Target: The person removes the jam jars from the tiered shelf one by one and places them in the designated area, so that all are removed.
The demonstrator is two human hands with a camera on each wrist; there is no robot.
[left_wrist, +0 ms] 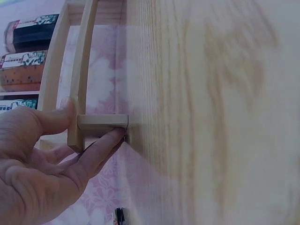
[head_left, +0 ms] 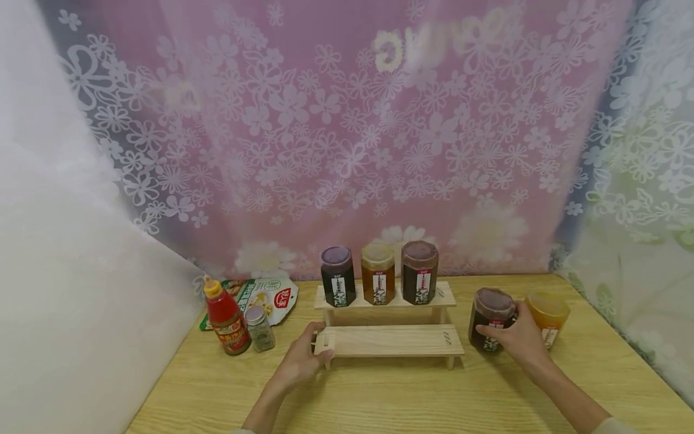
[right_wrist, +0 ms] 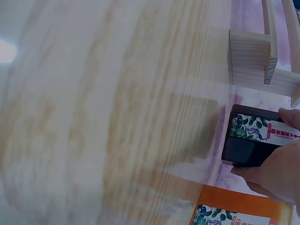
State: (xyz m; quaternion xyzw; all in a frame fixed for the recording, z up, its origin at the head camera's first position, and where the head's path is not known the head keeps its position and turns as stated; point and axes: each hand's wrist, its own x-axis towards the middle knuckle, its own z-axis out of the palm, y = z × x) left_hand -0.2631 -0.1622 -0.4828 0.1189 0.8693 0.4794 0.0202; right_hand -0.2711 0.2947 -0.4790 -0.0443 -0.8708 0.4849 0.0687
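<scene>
A two-step wooden rack [head_left: 390, 341] stands mid-table. My left hand [head_left: 301, 360] grips the left end of its lower step; in the left wrist view the thumb lies on top and the fingers reach beneath. My right hand [head_left: 523, 337] holds a dark jam jar [head_left: 484, 325] just right of the rack, thumb on one side and fingers on the other. Beside that hand stands a yellow-orange jar [head_left: 549, 313], partly hidden by it. On the upper step are a purple-lidded dark jar [head_left: 338, 278], an amber jar [head_left: 378, 277] and another dark jar [head_left: 419, 274].
Left of the rack stand a red sauce bottle [head_left: 228, 322] with a yellow cap and a small spice jar [head_left: 260, 330]. A green-and-white food packet [head_left: 276, 298] lies behind them. Floral cloth [head_left: 347, 150] hangs along the table's back edge.
</scene>
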